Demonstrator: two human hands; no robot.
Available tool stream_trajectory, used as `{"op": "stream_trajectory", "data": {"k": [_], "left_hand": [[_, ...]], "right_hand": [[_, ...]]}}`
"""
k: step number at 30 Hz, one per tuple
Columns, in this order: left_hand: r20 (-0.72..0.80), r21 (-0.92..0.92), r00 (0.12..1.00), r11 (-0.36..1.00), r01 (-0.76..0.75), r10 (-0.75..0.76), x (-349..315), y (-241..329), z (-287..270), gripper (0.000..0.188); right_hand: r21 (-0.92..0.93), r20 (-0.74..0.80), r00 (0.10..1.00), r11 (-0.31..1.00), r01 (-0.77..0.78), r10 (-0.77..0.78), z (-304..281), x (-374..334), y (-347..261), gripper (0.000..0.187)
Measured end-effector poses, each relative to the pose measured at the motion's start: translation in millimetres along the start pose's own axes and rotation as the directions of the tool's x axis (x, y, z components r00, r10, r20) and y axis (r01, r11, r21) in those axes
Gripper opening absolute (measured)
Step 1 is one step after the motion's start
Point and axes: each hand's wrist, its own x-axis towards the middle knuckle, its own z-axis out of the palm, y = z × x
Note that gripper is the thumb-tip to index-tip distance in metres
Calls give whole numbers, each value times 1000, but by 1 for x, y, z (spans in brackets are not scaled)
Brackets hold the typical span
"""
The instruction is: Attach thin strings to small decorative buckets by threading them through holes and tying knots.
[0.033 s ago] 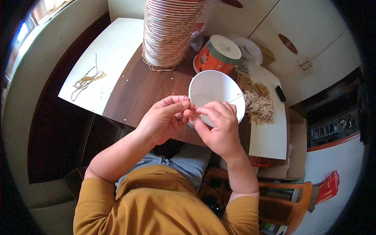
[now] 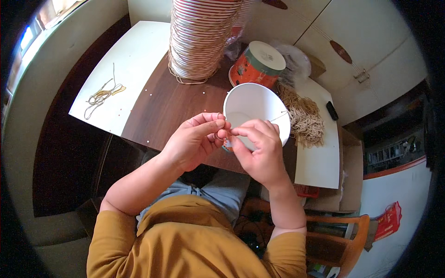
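Observation:
A white-lined paper bucket (image 2: 252,99) stands tilted at the table's near edge, its mouth turned toward me. A thin cord (image 2: 279,116) with a knotted end shows at the right inside wall. At the near left rim, my left hand (image 2: 197,136) pinches with thumb and forefinger, the other fingers curled. My right hand (image 2: 260,150) meets it there, thumb and forefinger pinched, its back in front of the bucket's mouth. Whatever small thing lies between the fingertips is too hidden to name.
Behind stands a tall stack of nested buckets (image 2: 199,46) with cord handles. An upturned orange and green bucket (image 2: 255,65) is beside it. A heap of beige cords (image 2: 303,118) lies at right, near a black object (image 2: 332,111). Loose cords (image 2: 104,97) rest on the white left leaf.

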Motion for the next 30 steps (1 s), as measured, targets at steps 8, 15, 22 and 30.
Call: {"op": "stream_trajectory", "data": {"k": [8, 15, 22, 30], "left_hand": [[72, -35, 997, 999, -8, 11, 1, -3, -1, 8], [69, -10, 998, 1000, -12, 13, 0, -5, 4, 8], [72, -4, 997, 999, 34, -33, -2, -3, -5, 8], [-48, 320, 999, 947, -6, 22, -5, -3, -2, 8]], "right_hand": [[325, 148, 979, 928, -182, 140, 1, 7, -1, 13], [534, 330, 883, 706, -466, 333, -2, 6, 1, 10], [64, -11, 994, 992, -108, 109, -8, 0, -6, 10], [-26, 35, 994, 994, 107, -106, -10, 3, -14, 15]]}}
